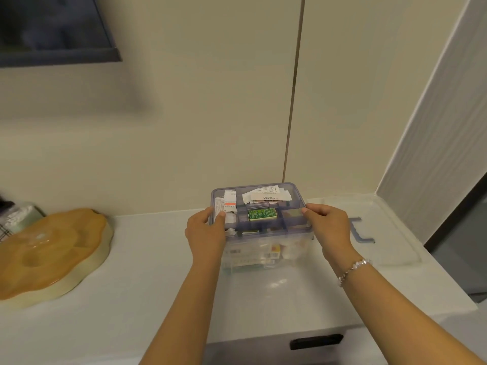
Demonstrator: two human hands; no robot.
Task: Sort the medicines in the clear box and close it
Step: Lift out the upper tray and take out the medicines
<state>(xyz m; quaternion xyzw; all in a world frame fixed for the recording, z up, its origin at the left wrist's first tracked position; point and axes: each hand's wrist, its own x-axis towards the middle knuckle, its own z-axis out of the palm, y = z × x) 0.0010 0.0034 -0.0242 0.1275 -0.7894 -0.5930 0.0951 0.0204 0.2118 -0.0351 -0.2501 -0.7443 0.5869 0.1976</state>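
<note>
Head view: clear box (266, 255) contents (blurred)

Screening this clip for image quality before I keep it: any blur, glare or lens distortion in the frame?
Head view: dark frame at upper left is smeared by blur; wide-angle bending curves the counter edge and the wall panel on the right; a soft glare patch sits on the counter in front of the clear box; left hand, right hand and green packet are fairly sharp.
</note>
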